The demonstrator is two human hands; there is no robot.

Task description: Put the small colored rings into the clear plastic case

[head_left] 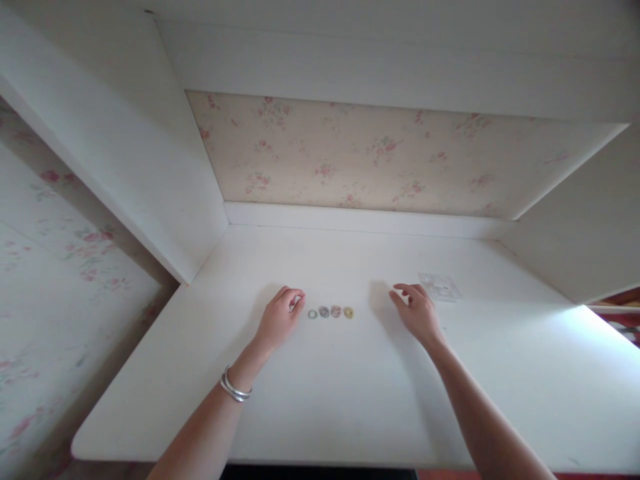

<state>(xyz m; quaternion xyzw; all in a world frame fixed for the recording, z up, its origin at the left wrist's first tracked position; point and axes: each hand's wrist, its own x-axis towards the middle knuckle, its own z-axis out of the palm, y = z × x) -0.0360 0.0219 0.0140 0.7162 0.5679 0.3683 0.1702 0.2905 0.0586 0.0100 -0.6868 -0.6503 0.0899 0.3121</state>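
Several small round pieces lie in a short row on the white desk top [320, 387], between my hands. From the left they are a pale green ring [309, 316], a grey disc [325, 311], a pinkish disc [336, 311] and a yellow one [349, 312]; their exact kind is too small to tell. My left hand [279, 317] rests just left of the green ring, its thumb and index tips brought together with nothing visible in them. Right of the row, my right hand [417, 312] has its fingers bent and apart, holding nothing.
A clear plastic packet [440, 287] lies just behind my right hand. White side panels [165, 167] and a back ledge [360, 219] enclose the desk, with flowered wallpaper [325, 157] behind. The desk's front edge runs below my forearms.
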